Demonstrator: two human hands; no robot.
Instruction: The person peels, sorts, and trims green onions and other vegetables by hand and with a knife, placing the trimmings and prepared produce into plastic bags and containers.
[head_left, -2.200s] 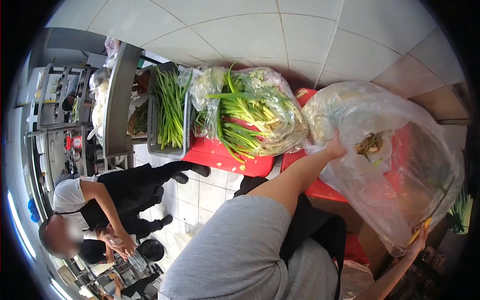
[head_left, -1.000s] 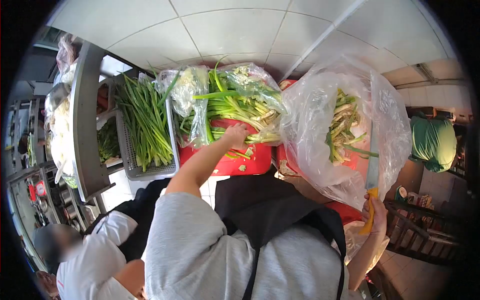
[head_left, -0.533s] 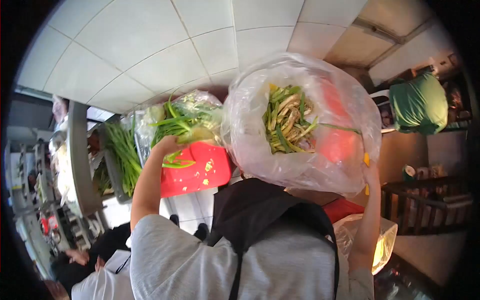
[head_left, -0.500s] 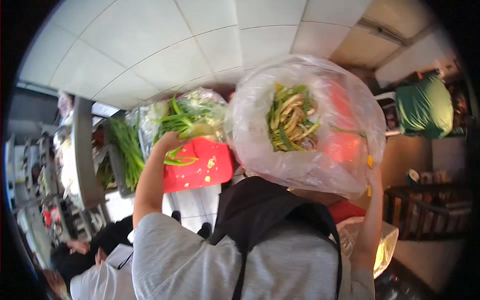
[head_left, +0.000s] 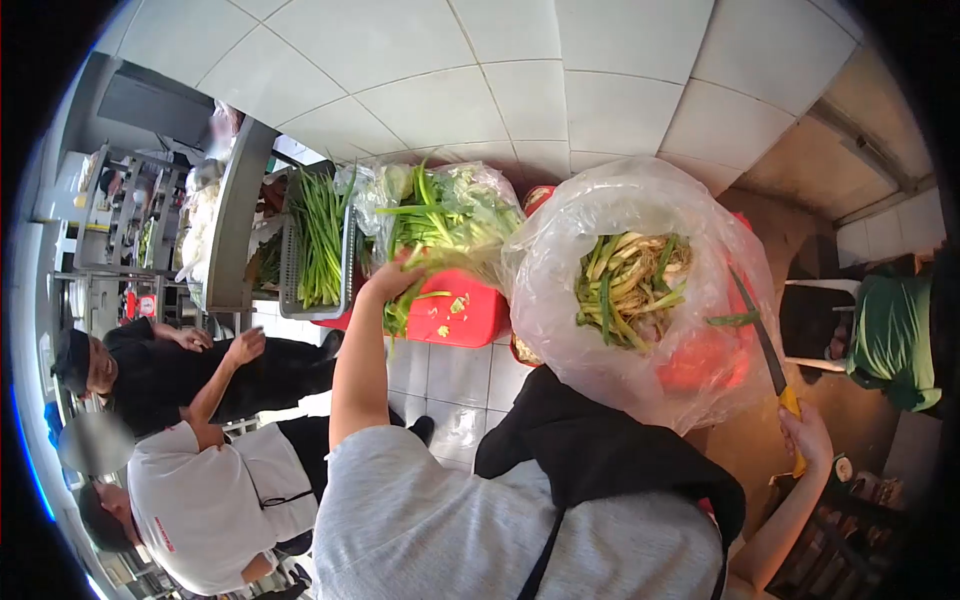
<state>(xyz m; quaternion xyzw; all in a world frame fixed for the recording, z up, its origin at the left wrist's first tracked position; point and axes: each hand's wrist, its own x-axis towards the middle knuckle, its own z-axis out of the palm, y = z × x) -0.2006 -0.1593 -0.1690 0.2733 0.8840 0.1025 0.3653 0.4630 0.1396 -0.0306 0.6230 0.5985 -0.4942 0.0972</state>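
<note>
My left hand (head_left: 393,277) is closed around a bunch of green onions (head_left: 412,300) at the front left of a red stool (head_left: 455,318). Beyond it, more green onions (head_left: 430,215) lie in a clear plastic bag. In my right hand (head_left: 805,435) is a knife (head_left: 765,345) with a yellow handle, its blade pointing up and left over the side of a large clear bag (head_left: 540,260). A piece of green leaf (head_left: 735,319) lies against the blade. Inside the large bag is a pile of onion trimmings (head_left: 630,285).
A grey basket of green onions (head_left: 350,265) stands left of the stool, beside a metal counter (head_left: 235,220). Two people, one in a white shirt (head_left: 200,500) and one in black (head_left: 150,370), are at the lower left. A green bundle (head_left: 893,340) is at the right.
The view has turned, and the large bag sits lower. My left hand has drawn the green onions nearer the stool's front edge. The knife blade now shows clearly, and a second person has come into view.
</note>
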